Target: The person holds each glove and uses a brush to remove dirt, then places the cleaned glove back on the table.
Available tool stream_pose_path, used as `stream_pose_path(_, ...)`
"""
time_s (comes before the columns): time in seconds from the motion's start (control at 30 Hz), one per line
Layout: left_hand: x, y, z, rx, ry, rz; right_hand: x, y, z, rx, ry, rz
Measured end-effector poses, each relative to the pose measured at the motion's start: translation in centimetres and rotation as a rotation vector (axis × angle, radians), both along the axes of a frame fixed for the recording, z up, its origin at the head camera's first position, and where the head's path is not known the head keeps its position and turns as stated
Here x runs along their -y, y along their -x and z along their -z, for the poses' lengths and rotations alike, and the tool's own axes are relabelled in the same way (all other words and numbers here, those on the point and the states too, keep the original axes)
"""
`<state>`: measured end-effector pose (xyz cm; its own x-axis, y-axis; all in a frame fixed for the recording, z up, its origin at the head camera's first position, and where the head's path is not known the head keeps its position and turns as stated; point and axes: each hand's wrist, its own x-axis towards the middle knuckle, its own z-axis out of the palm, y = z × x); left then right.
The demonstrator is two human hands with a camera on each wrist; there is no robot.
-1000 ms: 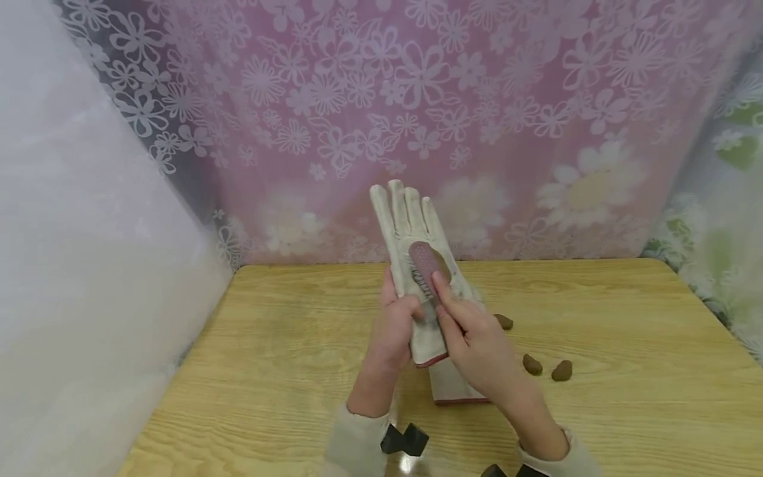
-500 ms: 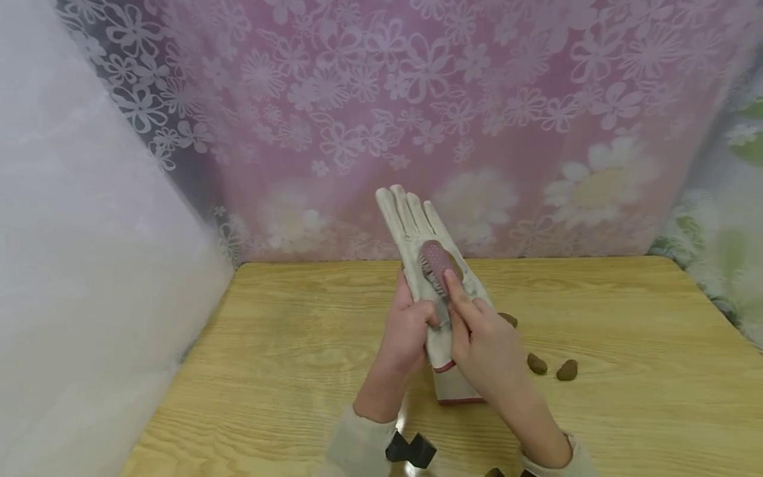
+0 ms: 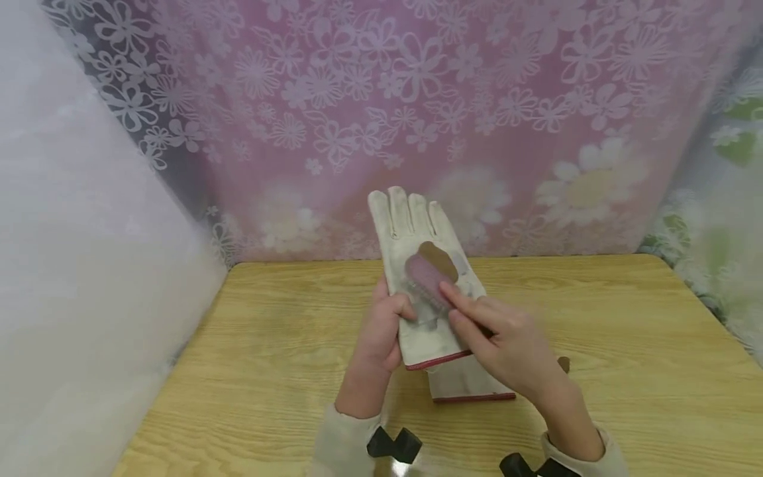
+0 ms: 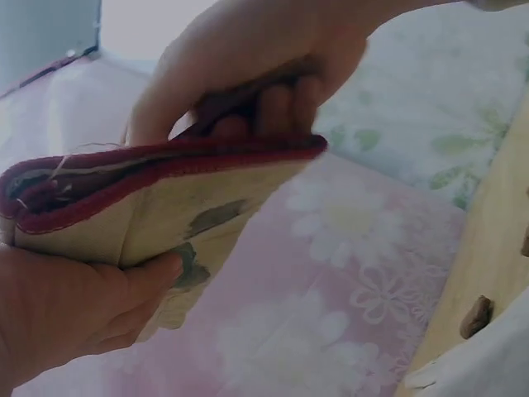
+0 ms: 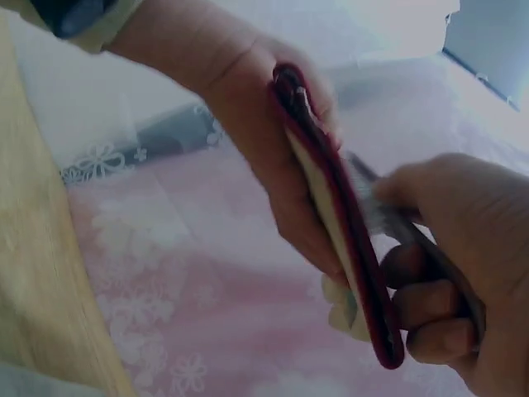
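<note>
My left hand (image 3: 381, 328) grips an off-white work glove (image 3: 396, 262) by its side, thumb across the palm face and fingers behind it. The glove is raised over the table, its fingers pointing away and its red-edged cuff towards me. A brown smear (image 3: 444, 260) and grey marks show on its face. My right hand (image 3: 515, 344) holds a pink brush (image 3: 423, 278), forefinger along its back, with bristles right at the glove beside the smear. In the right wrist view the bristles (image 5: 369, 198) are blurred. Another red-edged glove (image 3: 471, 381) lies on the table below, partly hidden.
A brown lump (image 3: 563, 364) shows on the wooden table (image 3: 280, 371) past my right wrist, and a lump (image 4: 477, 318) also appears in the left wrist view. A pink flowered curtain (image 3: 334, 99) hangs behind the table, with a white sheet (image 3: 89, 265) at left.
The held glove has turned to face me more fully. The brush has tilted and swung leftward, baring more of the brown smear. My right forearm has shifted right, covering some of the lumps.
</note>
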<state>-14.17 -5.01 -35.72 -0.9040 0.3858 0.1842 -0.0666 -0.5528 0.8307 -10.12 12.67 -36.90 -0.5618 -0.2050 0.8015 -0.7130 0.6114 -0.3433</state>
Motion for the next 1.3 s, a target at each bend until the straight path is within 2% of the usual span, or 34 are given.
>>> stream_pose_path(0.07,0.7,0.2,-0.1,-0.002,-0.048,-0.012,0.4,-0.2,0.1,-0.012,-0.064,-0.052)
stream_pose_path(0.13,1.3,0.2,-0.1,-0.004,-0.072,-0.003,0.8,0.0,0.3,-0.040,-0.077,-0.047)
stream_pose_path(0.27,1.0,-0.4,-0.2,-0.030,-0.035,0.045,0.7,1.4,1.3,-0.154,-0.020,0.038)
stream_pose_path(0.37,0.4,-1.0,-0.3,-0.031,0.043,0.086,-0.5,2.6,2.0,-0.200,0.025,0.146)
stream_pose_path(0.43,0.1,-1.2,-0.4,-0.022,0.103,0.123,-1.5,3.2,2.4,-0.186,0.060,0.215)
stream_pose_path(0.53,0.0,-1.6,-0.4,-0.024,0.167,0.168,-3.2,3.4,2.6,-0.087,0.138,0.255)
stream_pose_path(0.6,0.0,-1.6,-0.4,-0.032,0.178,0.178,-3.8,3.0,2.4,-0.022,0.215,0.242)
stream_pose_path(0.7,-0.1,-1.5,-0.4,-0.028,0.176,0.139,-3.6,2.2,1.4,0.038,0.272,0.175)
stream_pose_path(0.77,0.0,-1.3,-0.3,-0.023,0.171,0.104,-2.9,1.4,0.6,0.058,0.221,0.107)
stream_pose_path(0.9,0.4,-0.9,-0.2,-0.007,0.102,0.042,-1.3,0.1,-0.4,0.070,0.028,-0.068)
stream_pose_path(1.0,0.7,-0.8,-0.3,-0.005,0.029,0.034,-0.8,0.1,-0.4,0.034,-0.025,-0.128)
stream_pose_path(1.2,0.4,-1.0,-0.4,0.010,-0.010,0.080,-1.3,1.7,0.6,-0.136,0.080,-0.098)
stream_pose_path(1.3,0.4,-1.0,-0.4,0.038,-0.002,0.069,-1.4,2.2,1.0,-0.197,0.114,-0.028)
